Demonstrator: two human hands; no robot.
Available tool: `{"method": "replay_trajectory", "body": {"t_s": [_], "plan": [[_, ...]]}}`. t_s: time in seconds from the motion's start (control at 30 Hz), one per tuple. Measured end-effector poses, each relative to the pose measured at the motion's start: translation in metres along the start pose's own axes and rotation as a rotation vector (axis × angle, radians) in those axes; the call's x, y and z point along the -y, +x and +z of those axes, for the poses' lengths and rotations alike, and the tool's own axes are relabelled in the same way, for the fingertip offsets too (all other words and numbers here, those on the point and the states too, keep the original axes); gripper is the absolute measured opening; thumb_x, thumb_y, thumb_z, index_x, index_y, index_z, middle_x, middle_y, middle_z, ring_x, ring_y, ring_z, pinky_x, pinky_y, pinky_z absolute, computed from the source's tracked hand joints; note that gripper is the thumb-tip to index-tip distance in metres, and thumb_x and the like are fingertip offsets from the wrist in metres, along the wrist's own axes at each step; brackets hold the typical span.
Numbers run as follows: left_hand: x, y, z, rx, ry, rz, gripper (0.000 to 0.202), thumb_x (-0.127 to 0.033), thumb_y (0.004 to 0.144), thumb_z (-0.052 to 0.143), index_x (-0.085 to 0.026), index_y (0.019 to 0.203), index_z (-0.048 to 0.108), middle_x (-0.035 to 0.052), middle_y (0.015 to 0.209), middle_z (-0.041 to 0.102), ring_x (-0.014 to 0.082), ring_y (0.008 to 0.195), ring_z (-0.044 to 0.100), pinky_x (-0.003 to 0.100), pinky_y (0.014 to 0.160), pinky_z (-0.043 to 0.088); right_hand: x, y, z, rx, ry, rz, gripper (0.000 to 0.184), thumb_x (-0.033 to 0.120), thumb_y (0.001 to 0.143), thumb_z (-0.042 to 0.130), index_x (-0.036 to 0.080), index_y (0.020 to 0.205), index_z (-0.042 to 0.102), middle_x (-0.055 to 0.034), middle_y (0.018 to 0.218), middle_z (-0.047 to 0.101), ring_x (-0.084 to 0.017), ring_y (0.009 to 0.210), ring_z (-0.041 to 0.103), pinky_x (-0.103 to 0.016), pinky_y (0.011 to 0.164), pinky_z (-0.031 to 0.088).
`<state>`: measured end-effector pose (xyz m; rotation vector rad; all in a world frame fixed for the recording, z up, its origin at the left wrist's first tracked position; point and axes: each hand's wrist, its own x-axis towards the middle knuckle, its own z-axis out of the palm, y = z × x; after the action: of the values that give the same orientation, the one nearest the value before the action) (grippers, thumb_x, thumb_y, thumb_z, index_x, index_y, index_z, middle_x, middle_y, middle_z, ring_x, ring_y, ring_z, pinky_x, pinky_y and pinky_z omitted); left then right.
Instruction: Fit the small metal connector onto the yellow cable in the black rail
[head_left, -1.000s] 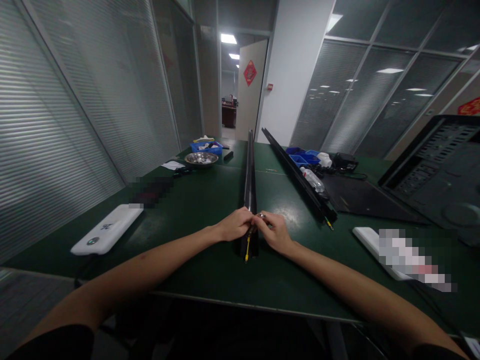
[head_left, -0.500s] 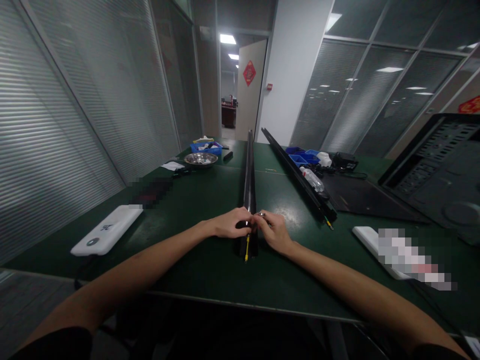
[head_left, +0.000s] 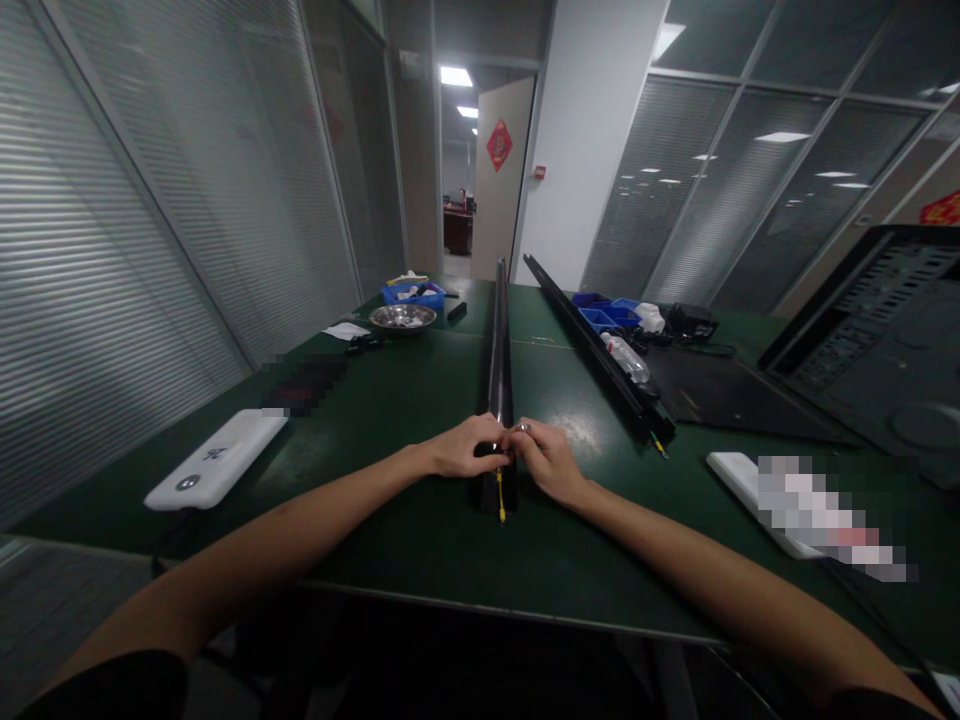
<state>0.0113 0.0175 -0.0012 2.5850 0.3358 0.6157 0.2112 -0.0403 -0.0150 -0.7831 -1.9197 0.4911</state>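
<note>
A long black metal rail [head_left: 498, 350] lies on the green table, pointing away from me, with its near end under my hands. My left hand [head_left: 469, 447] reaches over it from the left, thumb and fingers closed together. From the other side my right hand [head_left: 550, 460] is bent in a pinch, its fingertips meeting those of the left above the rail. A small shiny spot shows at the right fingers. What the fingertips hold is hidden. Just below them a short yellow wire [head_left: 501, 497] with a metal tip hangs over the rail's end.
A second black rail [head_left: 592, 345] lies slantwise at the right, by a plastic bottle [head_left: 627, 358] and blue bins [head_left: 609, 314]. Farther left are a metal bowl [head_left: 403, 318] and a blue basket [head_left: 415, 296]. A white power bank [head_left: 217, 458] lies at the left.
The yellow wire's free end has swung slightly to the right. Both hands stay at the same place on the rail, with only small finger movement.
</note>
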Motion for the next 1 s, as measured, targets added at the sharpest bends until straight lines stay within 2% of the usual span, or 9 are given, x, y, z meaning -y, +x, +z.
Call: {"method": "replay_trajectory", "body": {"t_s": [0.2,0.53,0.77,1.0], "plan": [[0.0005,-0.0009,0.0006,-0.004,-0.027,-0.002,0.017,-0.028,0.096,0.057,-0.016,0.091,0.067,0.0062,0.091,0.069,0.0209,0.089,0.058,0.032,0.087,0.045,0.0002,-0.0008,0.0019,-0.063,-0.047,0.001,0.035,0.034,0.104,0.049,0.019,0.077,0.064,-0.0007,0.069,0.061,-0.014,0.062,0.058,-0.026,0.062,0.045],[0.0016,-0.0012,0.0042,-0.019,-0.012,0.0,0.019,-0.031,0.096,0.059,-0.016,0.085,0.063,0.0061,0.088,0.067,0.0204,0.087,0.057,0.031,0.085,0.044,0.0,-0.0002,0.0004,-0.001,0.005,-0.012,0.036,0.033,0.107,0.043,0.019,0.081,0.065,-0.0014,0.074,0.062,-0.014,0.065,0.061,-0.026,0.064,0.047],[0.0048,-0.0015,0.006,-0.047,-0.012,0.02,0.021,-0.034,0.096,0.056,-0.016,0.086,0.062,0.0059,0.085,0.064,0.0204,0.085,0.057,0.031,0.082,0.044,0.0032,-0.0011,0.0015,-0.036,-0.067,-0.062,0.034,0.031,0.106,0.045,0.018,0.082,0.064,-0.002,0.074,0.061,-0.015,0.068,0.059,-0.026,0.066,0.046],[0.0041,-0.001,0.0053,-0.048,0.001,0.031,0.021,-0.033,0.095,0.057,-0.016,0.084,0.06,0.0056,0.085,0.064,0.0203,0.084,0.056,0.031,0.082,0.044,0.0026,0.001,0.0005,-0.006,-0.011,-0.041,0.036,0.032,0.107,0.043,0.019,0.081,0.063,-0.0013,0.074,0.06,-0.015,0.067,0.059,-0.026,0.066,0.046]]}}
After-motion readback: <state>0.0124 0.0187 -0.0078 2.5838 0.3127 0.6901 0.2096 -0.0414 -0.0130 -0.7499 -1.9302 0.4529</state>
